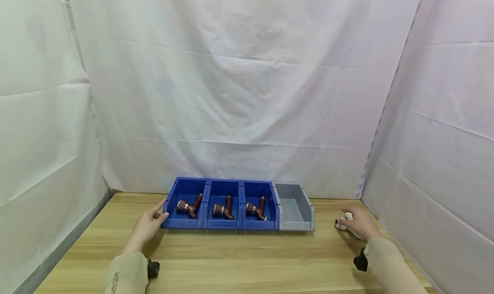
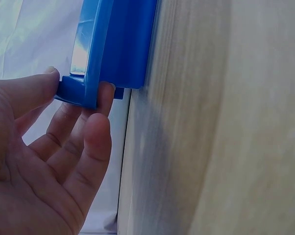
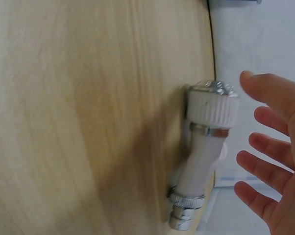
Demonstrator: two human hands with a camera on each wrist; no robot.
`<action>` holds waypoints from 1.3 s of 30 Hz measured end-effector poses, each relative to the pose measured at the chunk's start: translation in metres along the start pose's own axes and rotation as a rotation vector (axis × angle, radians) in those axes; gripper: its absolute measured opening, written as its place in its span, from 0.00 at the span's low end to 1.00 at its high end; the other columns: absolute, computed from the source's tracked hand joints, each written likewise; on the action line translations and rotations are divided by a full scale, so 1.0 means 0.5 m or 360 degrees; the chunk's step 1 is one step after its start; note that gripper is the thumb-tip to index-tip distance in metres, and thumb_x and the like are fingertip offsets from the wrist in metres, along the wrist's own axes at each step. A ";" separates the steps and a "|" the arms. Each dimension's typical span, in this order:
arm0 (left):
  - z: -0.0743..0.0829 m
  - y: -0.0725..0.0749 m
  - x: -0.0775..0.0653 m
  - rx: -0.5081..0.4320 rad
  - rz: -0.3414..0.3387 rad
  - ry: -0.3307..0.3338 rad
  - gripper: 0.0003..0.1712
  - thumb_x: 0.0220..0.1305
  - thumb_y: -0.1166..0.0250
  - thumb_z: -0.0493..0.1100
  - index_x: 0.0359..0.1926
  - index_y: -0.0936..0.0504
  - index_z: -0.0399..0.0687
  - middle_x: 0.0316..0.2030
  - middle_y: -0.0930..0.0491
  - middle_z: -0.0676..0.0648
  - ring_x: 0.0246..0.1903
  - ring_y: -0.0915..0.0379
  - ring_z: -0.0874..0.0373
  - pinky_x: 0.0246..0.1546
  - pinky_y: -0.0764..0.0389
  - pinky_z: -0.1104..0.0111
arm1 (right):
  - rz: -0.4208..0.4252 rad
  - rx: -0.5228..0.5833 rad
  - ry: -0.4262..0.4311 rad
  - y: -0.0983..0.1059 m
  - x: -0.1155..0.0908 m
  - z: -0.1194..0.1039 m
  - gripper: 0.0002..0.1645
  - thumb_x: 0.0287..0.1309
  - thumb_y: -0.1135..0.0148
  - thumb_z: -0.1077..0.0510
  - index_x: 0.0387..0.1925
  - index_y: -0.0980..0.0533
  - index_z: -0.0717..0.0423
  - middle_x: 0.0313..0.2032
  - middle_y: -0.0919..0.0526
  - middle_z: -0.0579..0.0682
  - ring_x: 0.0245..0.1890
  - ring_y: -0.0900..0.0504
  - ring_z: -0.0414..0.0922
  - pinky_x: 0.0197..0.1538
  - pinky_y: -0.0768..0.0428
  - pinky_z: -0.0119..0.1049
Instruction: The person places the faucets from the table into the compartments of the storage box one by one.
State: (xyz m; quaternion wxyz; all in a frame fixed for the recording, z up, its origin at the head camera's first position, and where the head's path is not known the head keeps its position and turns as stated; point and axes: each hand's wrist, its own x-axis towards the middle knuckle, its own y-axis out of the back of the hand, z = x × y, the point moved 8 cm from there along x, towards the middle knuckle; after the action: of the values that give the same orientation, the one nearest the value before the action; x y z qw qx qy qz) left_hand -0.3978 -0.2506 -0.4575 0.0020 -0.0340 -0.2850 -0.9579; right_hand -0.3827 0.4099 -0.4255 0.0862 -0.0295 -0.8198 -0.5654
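My left hand (image 1: 146,227) is at the left end of a row of joined bins, gripping the side edge of the leftmost blue bin (image 1: 181,222). In the left wrist view the thumb lies on one side of that blue edge (image 2: 91,54) and fingertips on the other. Off to the right, my right hand (image 1: 359,223) hovers beside a white tap (image 1: 341,223) lying on the table. Seen from the right wrist, its fingers are spread and loosely bent, apart from the tap (image 3: 206,147), which has a ribbed white knob and chrome ends.
Each of the three blue bins holds one brown tap: left (image 1: 191,209), middle (image 1: 224,210) and right (image 1: 256,210). A grey bin (image 1: 296,226) with nothing in it adjoins them on the right. White sheets (image 1: 231,92) hang behind and beside the wooden table (image 1: 247,259).
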 end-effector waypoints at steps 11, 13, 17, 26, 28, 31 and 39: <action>-0.009 -0.007 0.008 0.0022 -0.0009 0.0018 0.33 0.71 0.43 0.41 0.73 0.41 0.44 0.40 0.21 0.34 0.16 0.30 0.53 0.20 0.26 0.62 | -0.0088 -0.0037 -0.0053 -0.036 -0.013 0.071 0.44 0.43 0.23 0.54 0.58 0.31 0.75 0.56 0.32 0.78 0.54 0.33 0.75 0.52 0.33 0.67; -0.011 -0.008 0.009 0.0020 -0.0009 0.0027 0.33 0.71 0.43 0.41 0.73 0.41 0.45 0.40 0.21 0.34 0.15 0.30 0.53 0.20 0.26 0.62 | -0.0097 -0.0049 -0.0058 -0.043 -0.014 0.084 0.47 0.40 0.22 0.54 0.58 0.32 0.76 0.56 0.34 0.79 0.54 0.33 0.76 0.51 0.32 0.67; -0.009 -0.008 0.011 0.0025 -0.0002 0.0020 0.33 0.71 0.43 0.41 0.73 0.41 0.45 0.40 0.21 0.34 0.16 0.31 0.53 0.20 0.25 0.62 | -0.0143 -0.0052 -0.0093 -0.053 -0.012 0.103 0.51 0.38 0.21 0.54 0.60 0.34 0.77 0.57 0.35 0.80 0.55 0.34 0.76 0.53 0.33 0.67; -0.006 -0.005 0.010 0.0034 0.0002 0.0015 0.33 0.71 0.43 0.40 0.73 0.42 0.44 0.40 0.21 0.34 0.17 0.29 0.52 0.21 0.25 0.62 | -0.0161 0.0001 -0.0098 -0.051 -0.003 0.105 0.52 0.39 0.24 0.58 0.63 0.38 0.76 0.59 0.36 0.79 0.56 0.35 0.75 0.53 0.34 0.67; -0.006 -0.005 0.009 0.0036 0.0000 0.0017 0.33 0.71 0.43 0.40 0.73 0.41 0.44 0.39 0.21 0.34 0.18 0.29 0.52 0.21 0.25 0.62 | -0.0174 0.0010 -0.0110 -0.051 -0.001 0.105 0.51 0.39 0.26 0.60 0.64 0.38 0.75 0.59 0.36 0.79 0.56 0.35 0.75 0.53 0.34 0.67; -0.007 -0.005 0.007 0.0039 0.0000 0.0017 0.33 0.71 0.43 0.40 0.73 0.41 0.44 0.39 0.21 0.34 0.18 0.29 0.52 0.22 0.25 0.62 | -0.0195 0.0005 -0.0124 -0.052 0.005 0.107 0.49 0.39 0.29 0.62 0.64 0.37 0.74 0.60 0.38 0.79 0.57 0.36 0.76 0.53 0.34 0.68; -0.005 0.000 0.007 0.0040 0.0009 0.0017 0.33 0.71 0.43 0.40 0.73 0.42 0.44 0.40 0.22 0.33 0.18 0.30 0.52 0.21 0.25 0.62 | -0.0259 -0.0012 -0.0058 -0.060 0.023 0.099 0.39 0.43 0.34 0.64 0.62 0.30 0.69 0.65 0.43 0.77 0.49 0.27 0.71 0.36 0.26 0.50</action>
State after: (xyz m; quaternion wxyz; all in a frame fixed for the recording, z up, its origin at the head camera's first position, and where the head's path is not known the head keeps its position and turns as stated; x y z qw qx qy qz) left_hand -0.4014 -0.2519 -0.4590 0.0068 -0.0297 -0.2968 -0.9545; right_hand -0.4040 0.4449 -0.4684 0.0249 0.0266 -0.8188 -0.5730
